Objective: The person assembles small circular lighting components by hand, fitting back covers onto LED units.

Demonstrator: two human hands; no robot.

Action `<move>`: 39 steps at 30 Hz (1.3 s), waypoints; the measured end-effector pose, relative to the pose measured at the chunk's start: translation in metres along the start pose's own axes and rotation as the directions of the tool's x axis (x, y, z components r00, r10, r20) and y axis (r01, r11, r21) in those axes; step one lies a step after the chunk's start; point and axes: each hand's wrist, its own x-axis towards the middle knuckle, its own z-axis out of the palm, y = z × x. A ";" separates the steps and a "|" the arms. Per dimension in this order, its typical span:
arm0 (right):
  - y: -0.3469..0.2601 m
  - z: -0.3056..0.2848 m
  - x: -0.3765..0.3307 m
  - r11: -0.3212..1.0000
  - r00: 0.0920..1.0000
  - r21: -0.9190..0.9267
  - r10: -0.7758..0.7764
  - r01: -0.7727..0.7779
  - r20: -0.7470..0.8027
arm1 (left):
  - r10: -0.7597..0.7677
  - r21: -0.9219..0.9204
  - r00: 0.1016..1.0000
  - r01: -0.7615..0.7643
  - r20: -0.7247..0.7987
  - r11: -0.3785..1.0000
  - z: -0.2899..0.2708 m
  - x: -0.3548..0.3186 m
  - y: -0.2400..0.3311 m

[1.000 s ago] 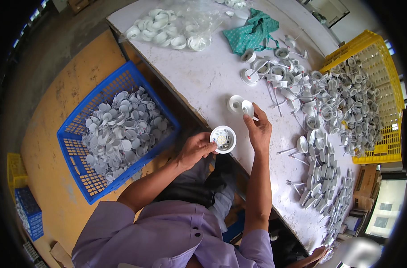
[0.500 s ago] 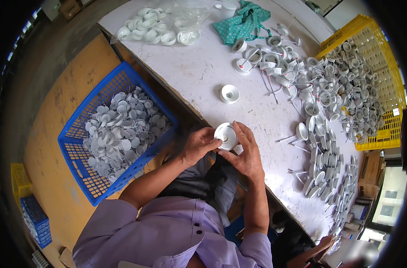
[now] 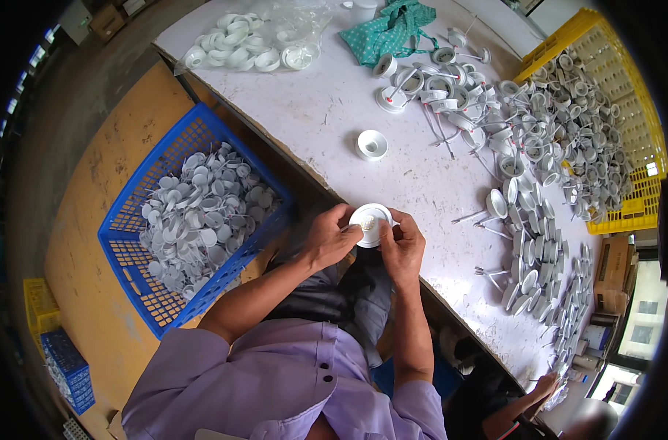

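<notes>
Both of my hands hold one round white plastic disc (image 3: 369,221) over the near edge of the white table (image 3: 326,110). My left hand (image 3: 329,236) grips its left rim with the thumb on top. My right hand (image 3: 401,246) pinches its right side. A second white round part (image 3: 371,144) lies alone on the table beyond my hands. A large heap of white discs with thin pins (image 3: 524,132) covers the table's right side.
A blue crate (image 3: 132,253) full of grey-white discs stands on the floor to my left. A yellow crate (image 3: 638,147) sits at the far right. A clear bag of white rings (image 3: 249,44) and a teal cloth (image 3: 392,26) lie at the back. Another person's hand (image 3: 543,385) shows at lower right.
My right hand came back from the lone part on the table and joined my left hand on the disc. Both hands now work it close together.
</notes>
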 end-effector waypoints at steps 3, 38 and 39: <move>-0.001 0.002 -0.003 0.994 0.995 -0.074 -0.084 0.080 -0.050 | 0.007 0.057 1.000 -0.007 -0.010 0.998 0.000 0.002 -0.001; 0.001 -0.009 -0.014 0.976 0.970 -0.183 -0.152 0.117 -0.188 | 0.162 0.181 0.986 -0.155 -0.026 0.971 0.022 0.008 -0.004; 0.001 -0.010 -0.014 0.976 0.970 -0.183 -0.151 0.115 -0.192 | 0.140 0.165 0.990 -0.136 -0.012 0.977 0.023 0.008 -0.002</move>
